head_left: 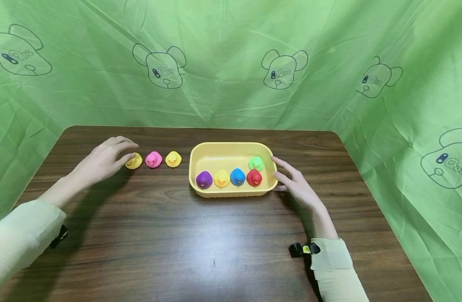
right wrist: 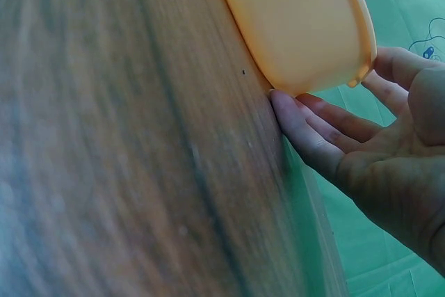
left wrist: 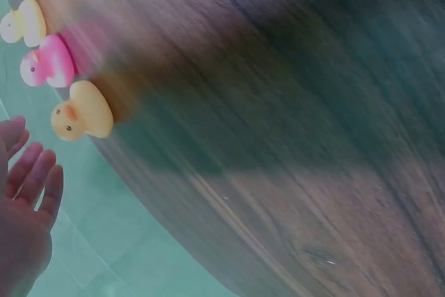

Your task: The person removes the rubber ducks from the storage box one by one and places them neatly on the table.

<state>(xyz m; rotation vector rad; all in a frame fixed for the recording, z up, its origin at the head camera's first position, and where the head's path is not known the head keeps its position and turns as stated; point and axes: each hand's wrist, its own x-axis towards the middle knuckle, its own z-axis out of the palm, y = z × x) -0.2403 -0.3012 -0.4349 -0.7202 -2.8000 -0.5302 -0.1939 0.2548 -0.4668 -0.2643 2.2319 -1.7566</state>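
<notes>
My left hand (head_left: 110, 156) hovers at the leftmost yellow rubber duck (head_left: 134, 161), thumb and fingers apart; the left wrist view shows a gap between the fingers (left wrist: 36, 175) and that duck (left wrist: 83, 110). To its right on the table sit a pink rubber duck (head_left: 153, 160) and another yellow one (head_left: 173, 159). With spread fingers, my right hand (head_left: 298, 184) touches the right end of a yellow plastic basin (head_left: 231, 193); in the right wrist view its fingertips lie along the basin's end wall (right wrist: 306, 26). Inside are purple (head_left: 204, 180), yellow (head_left: 221, 179), blue (head_left: 238, 177), red (head_left: 254, 178) and green (head_left: 255, 163) rubber ducks.
A dark wood-grain table (head_left: 170, 243) with rounded far corners carries everything. Green cloth (head_left: 223, 100) with bear-head drawings hangs behind the table and along its sides. The basin stands to the right of the row of ducks.
</notes>
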